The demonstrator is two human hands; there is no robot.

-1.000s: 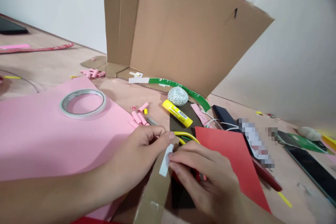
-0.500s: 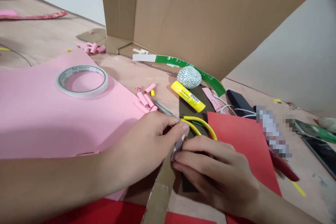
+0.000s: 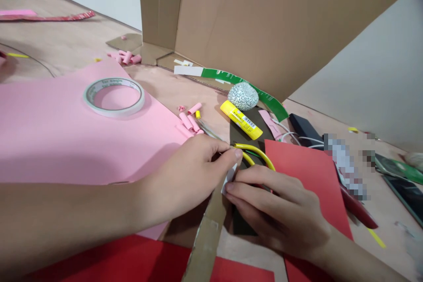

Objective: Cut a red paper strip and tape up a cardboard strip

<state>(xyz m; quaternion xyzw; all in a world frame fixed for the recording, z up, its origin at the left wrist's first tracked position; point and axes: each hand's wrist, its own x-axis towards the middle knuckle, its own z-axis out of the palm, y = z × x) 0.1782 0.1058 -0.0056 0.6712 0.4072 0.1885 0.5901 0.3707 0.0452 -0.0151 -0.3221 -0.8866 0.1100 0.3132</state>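
Cardboard strip (image 3: 207, 233) runs up from the bottom edge to the two hands, and a small white paper piece (image 3: 229, 179) on its tip sits between them. The left hand (image 3: 188, 174) and right hand (image 3: 280, 216) are both closed, pinching that tip. Just beyond lie one bent yellow tube (image 3: 256, 152), one red sheet (image 3: 307, 176) and one yellow glue stick (image 3: 241, 120), its label and barcode too small to read. On the pink sheet (image 3: 66, 141) sits one tape roll (image 3: 114, 97), its printing also unreadable. About five pink paper rolls (image 3: 187, 120) lie near the sheet's edge.
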